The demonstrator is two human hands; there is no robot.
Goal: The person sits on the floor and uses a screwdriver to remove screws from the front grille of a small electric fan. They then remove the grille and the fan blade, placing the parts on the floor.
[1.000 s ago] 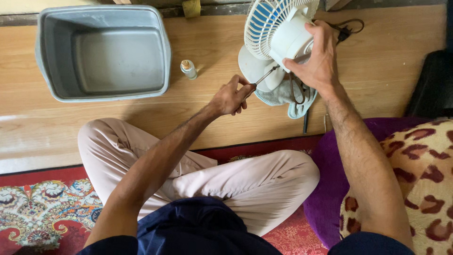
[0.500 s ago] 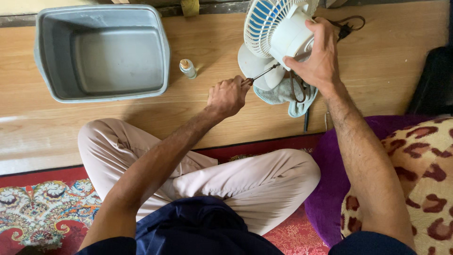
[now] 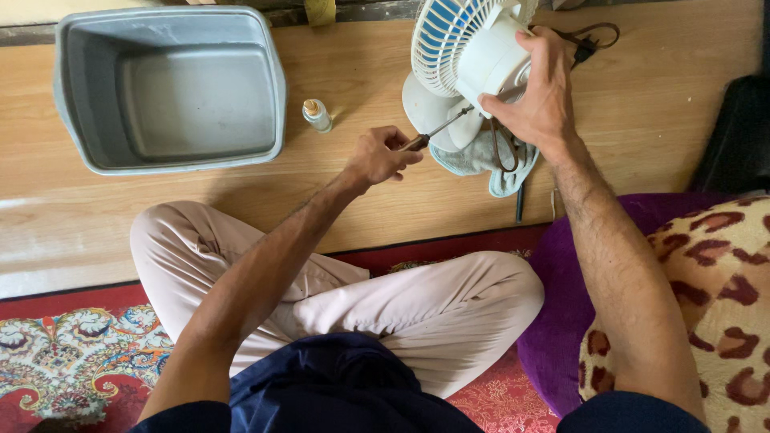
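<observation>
Left hand: left hand is closed around the handle of a screwdriver, gripping it below and to the left of the fan.
Screwdriver: thin metal shaft runs up and to the right from the fist; its tip meets the underside of the motor housing, just beside the right thumb.
Right hand: right hand is clasped over the white motor housing from the right, fingers wrapped across the rear, thumb underneath.
Fan: small white table fan with blue blades behind a white grille, tilted, its round base resting on a pale blue cloth.
Position: fan lies between both hands, on the wooden floor.
Surroundings: grey plastic tub stands well apart to the left; small bottle stands between tub and fan.
</observation>
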